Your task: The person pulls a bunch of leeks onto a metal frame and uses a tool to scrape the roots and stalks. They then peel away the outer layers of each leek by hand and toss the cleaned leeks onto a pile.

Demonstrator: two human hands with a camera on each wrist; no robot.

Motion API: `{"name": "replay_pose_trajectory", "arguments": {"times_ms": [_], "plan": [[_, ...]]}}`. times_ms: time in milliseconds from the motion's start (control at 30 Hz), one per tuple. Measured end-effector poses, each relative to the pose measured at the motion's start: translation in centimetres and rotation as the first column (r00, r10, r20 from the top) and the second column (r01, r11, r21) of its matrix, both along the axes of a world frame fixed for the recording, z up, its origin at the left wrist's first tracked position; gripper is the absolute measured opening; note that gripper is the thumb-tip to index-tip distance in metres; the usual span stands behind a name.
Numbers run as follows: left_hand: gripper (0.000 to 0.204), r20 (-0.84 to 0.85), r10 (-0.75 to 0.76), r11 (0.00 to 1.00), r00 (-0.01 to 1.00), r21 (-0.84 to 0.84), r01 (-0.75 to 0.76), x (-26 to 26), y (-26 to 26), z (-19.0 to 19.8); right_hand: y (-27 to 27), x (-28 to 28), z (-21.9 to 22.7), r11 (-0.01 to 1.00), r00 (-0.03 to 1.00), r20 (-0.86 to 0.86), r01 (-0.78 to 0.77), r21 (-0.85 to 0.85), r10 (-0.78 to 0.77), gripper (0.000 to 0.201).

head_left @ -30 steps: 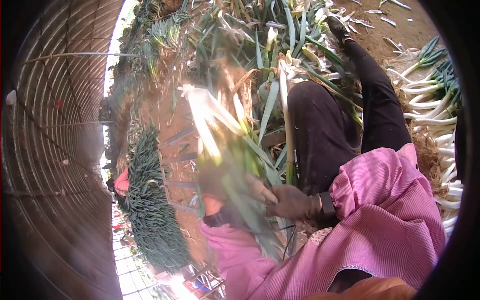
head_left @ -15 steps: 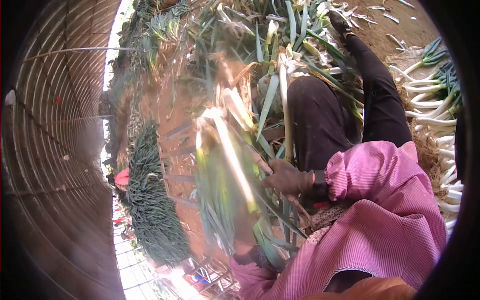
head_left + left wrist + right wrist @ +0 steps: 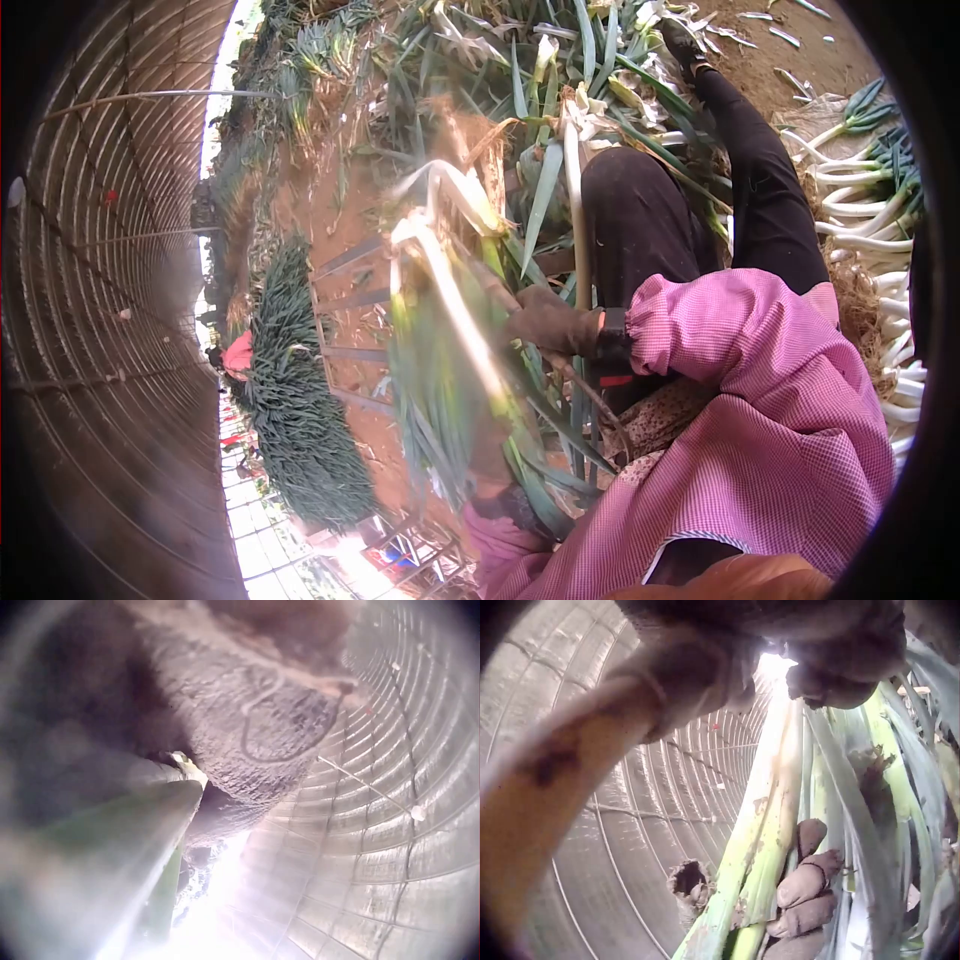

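Your left hand [image 3: 804, 892] curls round the leeks [image 3: 460, 315], left of your knee [image 3: 625, 195], white ends far; your right hand [image 3: 552, 322], apart from it, grips a stick [image 3: 577, 754] (blurred at its far end). Another row of leeks [image 3: 850, 211] lies far right.

Left hand [image 3: 805, 900] drawn back, right hand [image 3: 555, 320] farther out

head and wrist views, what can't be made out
Head: the brown-gloved left hand, blurred and partly behind long green-and-white leeks.
Head: distant pinkish-red shape, too small to identify.
Left wrist: whatever lies at bottom centre, washed out by white glare.
Right wrist: one end of the yellowish wood-like stick, cut off by the left edge.
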State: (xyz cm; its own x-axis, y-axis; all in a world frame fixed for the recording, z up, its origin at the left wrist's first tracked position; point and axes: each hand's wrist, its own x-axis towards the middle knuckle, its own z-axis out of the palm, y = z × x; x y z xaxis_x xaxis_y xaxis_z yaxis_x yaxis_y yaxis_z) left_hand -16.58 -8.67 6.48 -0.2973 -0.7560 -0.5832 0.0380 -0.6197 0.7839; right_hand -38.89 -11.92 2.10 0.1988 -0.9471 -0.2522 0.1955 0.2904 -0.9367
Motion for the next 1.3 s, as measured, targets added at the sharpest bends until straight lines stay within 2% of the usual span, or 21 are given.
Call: {"name": "replay_pose_trajectory", "arguments": {"times_ms": [33,67,133,233,300,400,433,500,600,633,667,700,733,800,900,1000,1033,1100,1200,1267,1300], "plan": [[0.042,0.026,-0.03,0.999,0.999,-0.036,0.03,-0.3,-1.2,0.7,0.1,-0.3,0.2,0.999,0.999,0.022,-0.039,0.024,0.038,0.039],[0.041,0.049,-0.056,0.996,0.997,-0.07,0.059,-0.7,-2.4,1.5,0.3,-0.5,0.1,0.995,0.995,0.028,-0.101,0.027,0.1,0.055],[0.04,0.091,-0.116,0.981,0.989,-0.146,0.129,-1.6,-5.3,3.6,1.3,-1.0,0.3,0.995,0.995,0.017,-0.101,-0.019,0.102,0.071],[0.039,0.124,-0.239,0.921,0.963,-0.284,0.266,-3.4,-10.7,7.7,3.7,-1.6,1.6,0.992,0.998,0.032,0.065,-0.109,-0.062,0.056],[0.039,0.12,-0.346,0.854,0.931,-0.37,0.365,-4.8,-14.5,11.2,4.6,-1.9,1.7,0.988,0.988,0.087,0.132,-0.082,-0.125,0.039],[0.038,0.057,-0.649,0.652,0.759,-0.472,0.594,-7.6,-19.9,17.4,5.0,-2.1,0.8,0.986,0.984,0.07,0.168,-0.021,-0.166,0.018],[0.037,0.112,-0.645,0.617,0.756,-0.508,0.601,-9.4,-20.2,19.5,5.2,-2.0,0.8,0.968,0.969,0.099,0.236,-0.089,-0.227,0.017],[0.033,0.273,-0.442,0.631,0.854,-0.582,0.513,-14.4,-18.6,23.5,5.9,-2.1,0.9,0.921,0.936,0.149,0.343,-0.183,-0.319,0.022],[0.024,0.302,-0.606,0.599,0.736,-0.435,0.672,-17.3,-20.1,24.6,6.7,-2.8,1.8,0.89,0.906,0.201,0.41,-0.202,-0.372,0.024],[0.02,0.576,-0.504,0.312,0.643,-0.573,0.758,-17.3,-20.0,23.5,6.8,-2.9,2.0,0.885,0.891,0.24,0.43,-0.179,-0.385,0.024],[0.017,0.781,-0.291,-0.014,0.552,-0.58,0.814,-17.0,-19.8,21.0,7.0,-2.8,2.1,0.882,0.859,0.318,0.455,-0.12,-0.4,0.025],[0.017,0.853,-0.201,-0.051,0.482,-0.501,0.864,-16.9,-18.7,18.7,7.3,-2.6,2.2,0.878,0.82,0.394,0.474,-0.059,-0.416,0.025],[0.018,0.909,-0.108,-0.084,0.403,-0.412,0.907,-16.8,-17.7,16.4,7.7,-2.5,2.2,0.883,0.838,0.346,0.467,-0.051,-0.422,0.026],[0.018,0.949,-0.02,0.013,0.314,-0.314,0.949,-15.2,-14.3,10.5,8.6,-2.2,1.9,0.892,0.869,0.244,0.452,-0.036,-0.43,0.027],[0.018,0.948,0.053,0.307,0.315,-0.315,0.898,-11.1,-8.5,2.3,10.1,-1.4,2.1,0.911,0.865,0.316,0.413,-0.006,-0.39,0.025],[0.019,0.936,0.13,0.538,0.327,-0.343,0.77,-7.2,-2.8,-3.2,10.1,0.9,0.5,0.964,0.862,0.44,0.187,0.187,-0.253,0.024],[0.019,0.935,0.151,0.579,0.322,-0.348,0.738,-6.2,-1.5,-4.4,9.9,1.6,-0.4,0.958,0.896,0.369,0.167,0.233,-0.246,0.024],[0.019,0.935,0.188,0.621,0.302,-0.351,0.701,-5.0,0.0,-5.8,9.3,2.4,-1.6,0.934,0.952,0.213,0.141,0.329,-0.219,0.023],[0.019,0.936,0.234,0.625,0.262,-0.351,0.697,-3.7,0.0,-6.5,8.9,2.3,-1.9,0.929,0.965,0.184,0.115,0.351,-0.188,0.025],[0.019,0.939,0.259,0.603,0.227,-0.34,0.721,-3.6,-0.6,-6.8,9.1,3.1,-2.6,0.975,0.997,0.066,0.028,0.219,-0.043,0.027],[0.019,0.941,0.272,0.594,0.2,-0.328,0.735,-3.6,-1.1,-6.7,9.3,3.4,-2.8,0.976,0.999,0.035,0.004,0.219,-0.012,0.028]]}}
